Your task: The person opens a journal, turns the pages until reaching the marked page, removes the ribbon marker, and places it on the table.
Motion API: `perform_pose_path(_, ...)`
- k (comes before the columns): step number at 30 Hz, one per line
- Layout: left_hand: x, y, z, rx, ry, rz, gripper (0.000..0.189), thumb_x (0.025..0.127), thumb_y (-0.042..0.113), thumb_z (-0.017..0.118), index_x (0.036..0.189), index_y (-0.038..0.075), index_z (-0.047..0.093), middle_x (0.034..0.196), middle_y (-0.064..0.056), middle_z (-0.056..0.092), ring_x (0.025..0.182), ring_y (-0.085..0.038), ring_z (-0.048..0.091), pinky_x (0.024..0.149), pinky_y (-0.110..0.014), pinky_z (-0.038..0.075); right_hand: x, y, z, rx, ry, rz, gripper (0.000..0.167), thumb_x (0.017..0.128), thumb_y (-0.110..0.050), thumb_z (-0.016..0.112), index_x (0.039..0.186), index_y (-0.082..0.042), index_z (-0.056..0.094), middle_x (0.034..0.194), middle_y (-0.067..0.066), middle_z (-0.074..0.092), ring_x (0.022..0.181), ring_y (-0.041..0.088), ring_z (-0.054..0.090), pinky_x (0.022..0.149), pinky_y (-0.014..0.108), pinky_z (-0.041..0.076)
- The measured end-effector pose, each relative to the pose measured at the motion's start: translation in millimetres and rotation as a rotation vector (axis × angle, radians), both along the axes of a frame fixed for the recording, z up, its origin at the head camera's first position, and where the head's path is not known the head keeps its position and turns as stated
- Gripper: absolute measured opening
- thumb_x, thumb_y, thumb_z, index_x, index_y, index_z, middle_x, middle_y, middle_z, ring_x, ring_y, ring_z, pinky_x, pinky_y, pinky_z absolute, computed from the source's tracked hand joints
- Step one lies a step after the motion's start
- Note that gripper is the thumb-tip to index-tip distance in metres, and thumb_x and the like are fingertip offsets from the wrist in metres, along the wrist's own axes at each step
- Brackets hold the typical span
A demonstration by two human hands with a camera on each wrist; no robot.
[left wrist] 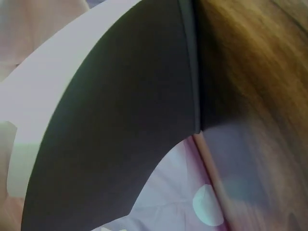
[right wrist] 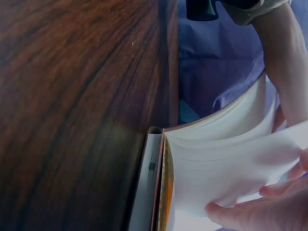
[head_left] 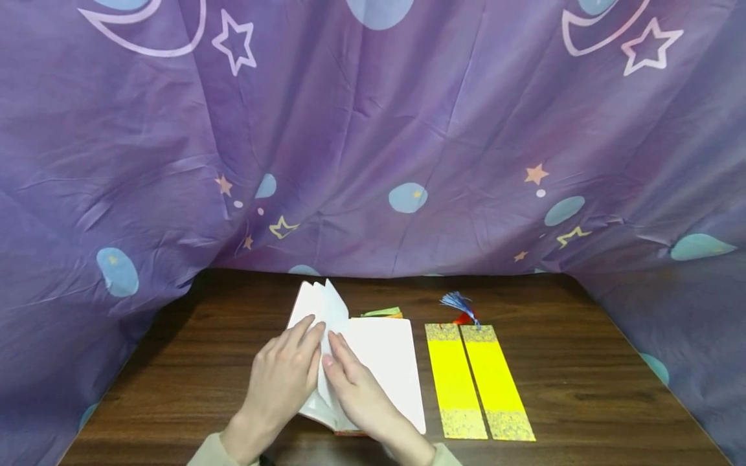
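Observation:
An open book [head_left: 384, 362] with blank white pages lies on the brown table, its left half lifted and several leaves standing up, fanned. My left hand [head_left: 285, 362] rests over the lifted left pages, fingers stretched toward their far edge. Against the other side of the raised leaves lies my right hand [head_left: 361, 388], thumb and fingertips touching the paper close to the left fingertips. In the right wrist view, right fingertips [right wrist: 219, 211] press a curved leaf [right wrist: 231, 163]. The left wrist view shows the shaded underside [left wrist: 115, 110] of the book's raised half.
Two yellow bookmarks [head_left: 454, 382] with patterned ends lie side by side, right of the book. A blue tassel [head_left: 459, 305] and a red tassel [head_left: 464, 318] are at their far ends. Green and orange strips [head_left: 381, 312] show past the book's far edge. Purple cloth [head_left: 373, 162] surrounds the table.

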State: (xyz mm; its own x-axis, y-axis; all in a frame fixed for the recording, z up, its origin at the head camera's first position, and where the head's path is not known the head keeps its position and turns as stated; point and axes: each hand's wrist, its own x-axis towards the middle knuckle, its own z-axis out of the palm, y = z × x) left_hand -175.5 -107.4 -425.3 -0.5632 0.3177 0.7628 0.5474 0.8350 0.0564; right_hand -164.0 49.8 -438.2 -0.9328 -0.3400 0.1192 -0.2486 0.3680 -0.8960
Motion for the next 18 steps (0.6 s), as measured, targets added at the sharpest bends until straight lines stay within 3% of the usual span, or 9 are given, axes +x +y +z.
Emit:
perform_pose_path(4, 4.6, 0.8, 4.9, 0.007, 0.031, -0.03, 0.029, 0.088, 0.015, 0.055, 0.109, 0.002, 0.07, 0.114, -0.018, 0.067, 0.093, -0.033, 0.069, 0.074, -0.045, 0.057, 1.9, -3.1, -3.4, 0.031, 0.012, 0.028, 0.06, 0.105, -0.047, 0.03, 0.153, -0.01, 0.032, 0.16, 0.012, 0.02, 0.145, 0.024, 0.02, 0.115, 0.051, 0.018)
perform_pose_path(9, 15.4, 9.6, 11.7, -0.041, 0.055, -0.064, 0.029, 0.087, 0.015, 0.054, 0.105, 0.002, 0.072, 0.106, -0.017, 0.07, 0.1, -0.035, 0.067, 0.081, -0.046, 0.056, 5.1, -5.6, -7.0, 0.086, 0.051, 0.11, 0.061, 0.104, -0.041, 0.037, 0.154, -0.007, 0.028, 0.161, 0.012, 0.016, 0.146, 0.028, 0.014, 0.114, 0.055, 0.017)
perform_pose_path(11, 21.5, 14.1, 13.7, -0.062, 0.052, -0.075, 0.029, 0.087, 0.016, 0.054, 0.103, 0.002, 0.072, 0.102, -0.016, 0.071, 0.103, -0.035, 0.067, 0.083, -0.046, 0.055, 7.0, -5.6, -8.5, 0.155, 0.12, 0.156, 0.062, 0.104, -0.04, 0.039, 0.153, -0.004, 0.03, 0.159, 0.012, 0.022, 0.146, 0.031, 0.015, 0.113, 0.057, 0.018)
perform_pose_path(15, 29.9, 21.4, 11.7, -0.096, -0.008, -0.107, 0.028, 0.088, 0.019, 0.056, 0.103, 0.003, 0.073, 0.104, -0.015, 0.072, 0.108, -0.034, 0.064, 0.087, -0.047, 0.054, 12.4, -4.5, -9.9, 0.299, 0.269, 0.236, 0.056, 0.103, -0.039, 0.045, 0.145, -0.002, 0.044, 0.149, 0.011, 0.044, 0.141, 0.031, 0.032, 0.109, 0.058, 0.028)
perform_pose_path(18, 31.3, 24.1, 5.0, -0.136, -0.116, -0.123, 0.028, 0.093, 0.023, 0.057, 0.104, 0.004, 0.074, 0.108, -0.015, 0.071, 0.11, -0.033, 0.064, 0.087, -0.046, 0.054, 15.6, -2.0, -9.4, 0.362, 0.267, 0.284, 0.048, 0.101, -0.03, 0.052, 0.138, -0.001, 0.052, 0.14, 0.009, 0.054, 0.132, 0.027, 0.046, 0.105, 0.053, 0.039)
